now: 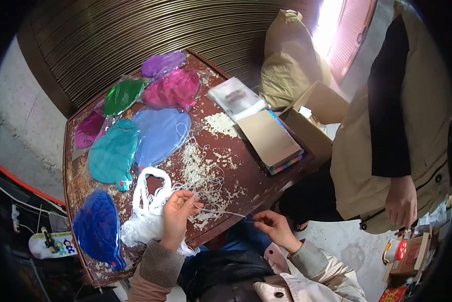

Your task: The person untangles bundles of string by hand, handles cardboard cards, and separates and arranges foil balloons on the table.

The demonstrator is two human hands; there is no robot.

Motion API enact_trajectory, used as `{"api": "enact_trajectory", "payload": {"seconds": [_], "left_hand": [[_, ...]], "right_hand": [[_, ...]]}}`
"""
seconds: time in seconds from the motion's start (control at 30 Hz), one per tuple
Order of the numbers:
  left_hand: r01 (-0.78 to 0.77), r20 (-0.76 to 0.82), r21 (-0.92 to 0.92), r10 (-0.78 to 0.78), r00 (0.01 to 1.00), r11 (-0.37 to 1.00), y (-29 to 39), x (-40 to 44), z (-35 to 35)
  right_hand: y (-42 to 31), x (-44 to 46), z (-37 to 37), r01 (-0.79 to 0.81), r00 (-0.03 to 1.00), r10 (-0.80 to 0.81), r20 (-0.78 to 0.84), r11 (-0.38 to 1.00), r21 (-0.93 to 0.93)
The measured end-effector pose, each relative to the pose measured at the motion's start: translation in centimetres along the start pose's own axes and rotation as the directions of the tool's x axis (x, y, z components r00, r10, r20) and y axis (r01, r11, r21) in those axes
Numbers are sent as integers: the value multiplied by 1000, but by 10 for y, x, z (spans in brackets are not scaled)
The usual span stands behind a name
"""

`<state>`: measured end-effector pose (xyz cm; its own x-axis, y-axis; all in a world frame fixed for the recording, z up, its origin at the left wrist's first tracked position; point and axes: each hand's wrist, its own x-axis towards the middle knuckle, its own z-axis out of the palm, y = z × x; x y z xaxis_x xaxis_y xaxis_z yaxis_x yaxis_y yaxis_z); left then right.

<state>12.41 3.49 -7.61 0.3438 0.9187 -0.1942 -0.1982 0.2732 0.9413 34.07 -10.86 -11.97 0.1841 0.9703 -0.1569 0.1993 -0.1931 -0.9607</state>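
Clear wrappers (125, 95) hold flat coloured pieces (114, 156). At the edge of the table (258, 171), left hand (176, 215) and right hand (277, 232) pinch white thread (221, 212) between them; farther right, a cardboard box (310, 137) holds pale, possibly paper, items (305, 112).

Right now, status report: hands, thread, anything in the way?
Left hand pinching white thread. Right hand opposite, grip unclear. Thread strung out toward right hand. Loose tangle on the table beyond, possible snag.
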Motion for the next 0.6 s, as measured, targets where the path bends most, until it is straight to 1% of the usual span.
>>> {"api": "enact_trajectory", "payload": {"seconds": [0.07,0.1,0.2,0.23,0.27,0.3,0.4,0.43,0.57,0.6], "left_hand": [[35,9,-107,-34,999,994,7,-2,3],[29,10,-106,-29,1000,994,10,-3,5],[90,58,-139,-83,995,986,16,-11,9],[81,80,-147,-70,994,986,23,-4,11],[38,87,-148,-25,996,988,33,4,15],[28,91,-148,-15,996,989,39,5,17],[72,89,-143,-60,994,987,39,-6,17],[72,90,-143,-60,994,987,40,-6,17],[7,52,-174,2,999,985,44,-1,20],[8,57,-175,2,998,985,43,0,19]], "right_hand": [[2,6,3,-39,998,42,-36,997,66],[2,6,6,-33,999,36,-37,997,67],[10,-2,20,-29,999,27,38,998,50],[8,9,21,3,998,-6,59,999,40],[2,23,15,48,997,-49,53,998,31],[-2,26,11,35,997,-41,58,994,106],[-5,9,7,-81,994,51,99,937,339],[-8,7,5,-82,994,51,98,937,339],[-31,12,-10,-88,994,39,102,836,542],[-33,14,-13,-85,995,38,97,837,541]]}}
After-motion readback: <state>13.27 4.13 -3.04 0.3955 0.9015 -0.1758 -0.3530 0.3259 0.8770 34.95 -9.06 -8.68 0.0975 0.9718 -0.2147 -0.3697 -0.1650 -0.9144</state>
